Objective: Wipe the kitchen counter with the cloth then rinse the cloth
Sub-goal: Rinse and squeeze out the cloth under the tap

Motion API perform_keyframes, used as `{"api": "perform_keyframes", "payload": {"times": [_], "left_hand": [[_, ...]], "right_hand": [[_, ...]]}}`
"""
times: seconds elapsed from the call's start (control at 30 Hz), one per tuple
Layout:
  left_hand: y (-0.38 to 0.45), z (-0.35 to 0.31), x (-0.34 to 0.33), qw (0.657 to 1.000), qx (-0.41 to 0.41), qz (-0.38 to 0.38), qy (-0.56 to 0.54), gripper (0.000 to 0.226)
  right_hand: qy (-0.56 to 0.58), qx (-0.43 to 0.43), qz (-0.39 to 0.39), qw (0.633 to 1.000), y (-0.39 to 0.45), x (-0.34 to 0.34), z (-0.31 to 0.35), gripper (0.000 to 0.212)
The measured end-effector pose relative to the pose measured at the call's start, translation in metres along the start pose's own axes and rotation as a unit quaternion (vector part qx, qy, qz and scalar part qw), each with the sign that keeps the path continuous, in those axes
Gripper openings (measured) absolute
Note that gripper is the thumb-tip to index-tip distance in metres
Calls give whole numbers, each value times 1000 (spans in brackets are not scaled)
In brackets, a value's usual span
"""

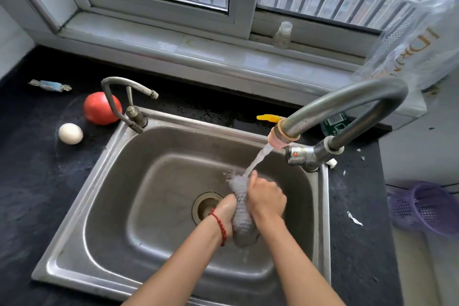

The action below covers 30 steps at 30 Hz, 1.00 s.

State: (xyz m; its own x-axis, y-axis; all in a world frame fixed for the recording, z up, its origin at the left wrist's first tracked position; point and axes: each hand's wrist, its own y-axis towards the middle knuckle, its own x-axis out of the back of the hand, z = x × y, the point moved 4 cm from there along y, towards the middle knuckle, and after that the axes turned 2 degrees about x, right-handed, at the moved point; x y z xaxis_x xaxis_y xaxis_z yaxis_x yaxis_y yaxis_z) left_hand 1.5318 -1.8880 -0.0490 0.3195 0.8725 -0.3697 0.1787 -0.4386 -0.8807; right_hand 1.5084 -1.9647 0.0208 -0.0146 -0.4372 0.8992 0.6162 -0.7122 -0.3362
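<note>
A grey textured cloth is bunched upright between both hands over the steel sink. My left hand grips its left side; a red cord bracelet circles that wrist. My right hand is curled round the cloth's right side. Water runs from the large curved tap onto the cloth's top end. The black counter surrounds the sink.
A tomato and an egg lie on the counter left of the sink, beside a small tap. A wrapped sweet lies further back. A purple basket stands at the right. A small bottle sits on the windowsill.
</note>
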Motion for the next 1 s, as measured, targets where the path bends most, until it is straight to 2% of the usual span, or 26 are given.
{"api": "perform_keyframes", "payload": {"times": [0.17,0.23,0.3,0.37,0.5,0.57,0.7,0.8,0.9,0.97,1.0], "left_hand": [[6,2,1,996,-42,23,-75,29],[7,3,7,995,-42,-3,-95,35],[8,4,15,993,-37,-33,-111,38],[8,3,16,990,-31,-35,-131,40],[8,4,15,991,-21,-22,-134,45],[5,4,13,991,-13,0,-131,48],[1,-4,13,991,-29,9,-130,45],[-8,-10,9,988,-40,28,-144,45],[-18,-16,1,986,-58,55,-149,43],[-22,-17,-3,985,-65,67,-142,41],[-26,-18,-4,986,-69,72,-134,40]], "right_hand": [[61,4,-56,997,5,8,-8,55],[114,10,-125,985,-1,22,-22,45],[182,7,-220,958,-6,46,-32,34],[216,20,-282,935,-5,69,-31,29],[152,81,-322,931,4,88,-17,22],[140,80,-321,933,6,92,-20,23],[200,12,-296,934,9,100,-36,30],[217,7,-290,932,8,98,-36,29],[283,0,-289,914,2,86,-45,29],[330,-17,-251,910,-11,68,-50,34],[343,-37,-205,916,-17,55,-50,38]]}}
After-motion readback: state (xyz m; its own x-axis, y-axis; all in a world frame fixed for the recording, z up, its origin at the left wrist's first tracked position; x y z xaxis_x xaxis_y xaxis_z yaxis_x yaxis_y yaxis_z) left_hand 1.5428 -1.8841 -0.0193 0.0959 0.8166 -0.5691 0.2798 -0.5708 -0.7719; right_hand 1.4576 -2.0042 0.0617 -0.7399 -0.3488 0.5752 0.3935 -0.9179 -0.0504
